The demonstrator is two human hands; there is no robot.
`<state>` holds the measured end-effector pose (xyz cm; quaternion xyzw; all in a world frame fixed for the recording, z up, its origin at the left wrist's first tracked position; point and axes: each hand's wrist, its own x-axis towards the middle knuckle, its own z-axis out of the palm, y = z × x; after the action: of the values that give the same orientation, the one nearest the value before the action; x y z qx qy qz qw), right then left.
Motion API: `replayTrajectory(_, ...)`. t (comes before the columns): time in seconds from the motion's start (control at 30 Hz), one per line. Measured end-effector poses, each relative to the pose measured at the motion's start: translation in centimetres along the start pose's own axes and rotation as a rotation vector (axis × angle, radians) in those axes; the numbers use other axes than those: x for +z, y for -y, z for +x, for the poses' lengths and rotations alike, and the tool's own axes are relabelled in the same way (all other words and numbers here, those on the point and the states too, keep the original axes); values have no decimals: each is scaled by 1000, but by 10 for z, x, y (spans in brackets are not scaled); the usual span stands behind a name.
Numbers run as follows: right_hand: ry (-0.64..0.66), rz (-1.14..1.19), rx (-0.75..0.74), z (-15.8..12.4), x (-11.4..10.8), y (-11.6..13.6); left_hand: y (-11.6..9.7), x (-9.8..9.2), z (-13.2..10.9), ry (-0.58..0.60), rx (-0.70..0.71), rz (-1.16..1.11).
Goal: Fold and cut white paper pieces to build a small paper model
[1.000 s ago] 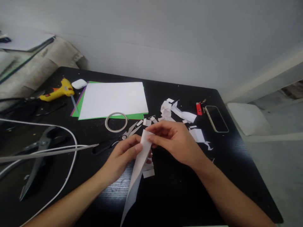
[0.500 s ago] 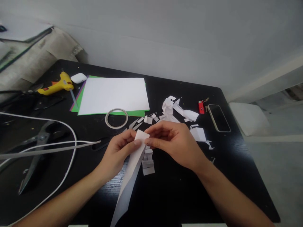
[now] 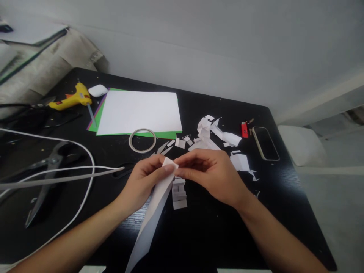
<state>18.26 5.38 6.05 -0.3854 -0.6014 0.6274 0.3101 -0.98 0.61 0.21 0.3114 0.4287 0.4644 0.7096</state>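
Observation:
A long white paper strip runs from my fingers down past the bottom edge of the view, bent lengthwise. My left hand pinches its upper end, thumb lying across the front. On the other side of that end, my right hand has thumb and fingertips closed on the strip's corner. Just below the hands lies a small folded white paper piece with step-like folds, its top partly covered by my hands. White paper scraps are strewn beyond my right hand.
Behind sits a white sheet over coloured ones, with a tape ring at its front edge. To the left are a yellow glue gun, scissors and a white cable. A red lighter and a phone lie right.
My left thumb has slid up and right across the strip's end, covering more of it. The whole scene has shifted slightly right as the camera moved.

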Motion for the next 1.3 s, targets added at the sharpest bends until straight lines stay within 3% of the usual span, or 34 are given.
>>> replayTrajectory(0.43,-19,-58,-57,3,-3,-3,-4,3,-1,11,-87,-145)
replayTrajectory(1.3,-3,-226,-146,1,-6,1,-4,0,-2,17,-64,-73)
